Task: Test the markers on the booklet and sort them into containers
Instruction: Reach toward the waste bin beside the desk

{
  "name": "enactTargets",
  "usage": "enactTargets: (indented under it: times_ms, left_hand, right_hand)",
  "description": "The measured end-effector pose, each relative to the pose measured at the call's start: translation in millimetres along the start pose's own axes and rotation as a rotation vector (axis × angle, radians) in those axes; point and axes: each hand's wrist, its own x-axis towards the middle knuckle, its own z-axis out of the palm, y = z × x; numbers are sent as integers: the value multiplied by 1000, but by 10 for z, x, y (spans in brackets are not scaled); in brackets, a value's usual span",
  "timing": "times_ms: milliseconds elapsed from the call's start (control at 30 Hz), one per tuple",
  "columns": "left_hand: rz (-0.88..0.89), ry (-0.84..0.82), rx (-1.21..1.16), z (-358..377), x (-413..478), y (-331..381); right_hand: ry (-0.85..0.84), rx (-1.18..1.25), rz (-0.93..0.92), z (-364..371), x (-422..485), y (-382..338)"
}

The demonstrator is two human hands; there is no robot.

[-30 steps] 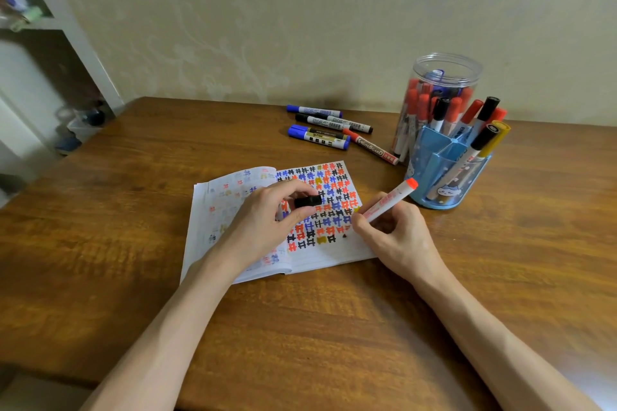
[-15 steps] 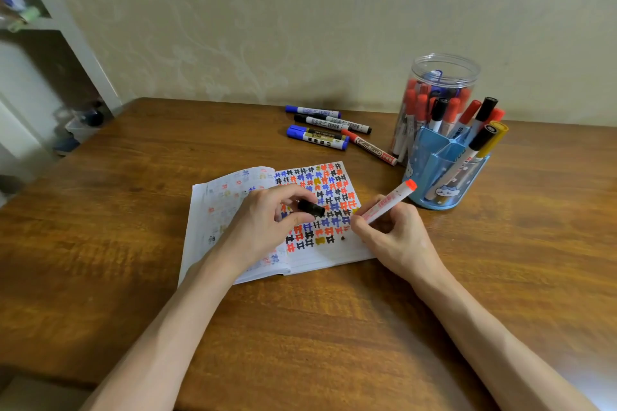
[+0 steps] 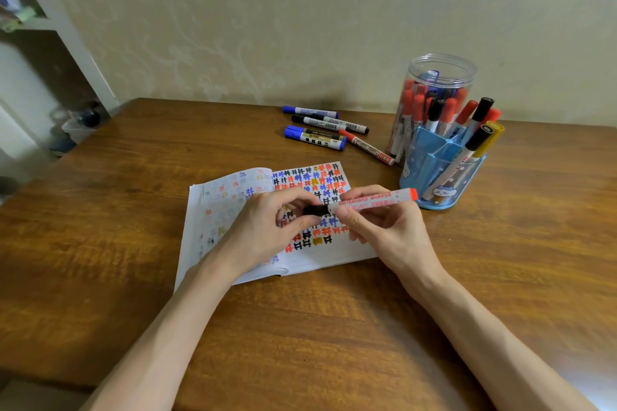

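Whiteboard marker [image 3: 370,202], white barrel with red print and a red end plug: held roughly level above the right page of the open booklet [image 3: 217,210], plug end pointing right. Right hand [image 3: 390,233] grasps the barrel, thumb and fingers [image 3: 347,213] curled round its left half. Black cap [image 3: 315,210] sits against the barrel's left end, pinched by the left hand [image 3: 263,233] between thumb and fingertips; cannot tell whether the cap is fully seated. Booklet lies flat on the desk [image 3: 133,210], right page covered in rows of red, blue, black and yellow test marks. Far right: blue holder [image 3: 444,170] with several markers standing in its compartments; clear jar [image 3: 440,73] just behind it, holding mostly red-capped ones. Loose markers [image 3: 320,133] lie on the desk beyond the booklet, left of the jar.
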Motion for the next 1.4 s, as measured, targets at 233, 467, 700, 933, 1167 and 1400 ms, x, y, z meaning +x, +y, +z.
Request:
enactTargets:
  times_ms: [233, 467, 700, 933, 1167, 1400]
  left_hand:
    - [-27, 48, -101, -28, -8, 64]
    - [41, 120, -119, 37, -13, 97]
    - [-4, 118, -136, 6, -50, 71]
    - [-20, 106, -113, -41, -76, 69]
    - [-71, 217, -95, -274, -365, 4]
    - [-125, 416, -59, -739, -1067, -57]
  right_hand:
    - [25, 23, -66, 21, -3, 10]
    - [58, 116, -73, 77, -60, 57]
    - [36, 132, -53, 125, -68, 83]
    - [17, 121, -37, 145, -61, 97]
    - [-28, 44, 39, 250, 20, -22]
    - [-167, -64, -106, 541, 33, -238]
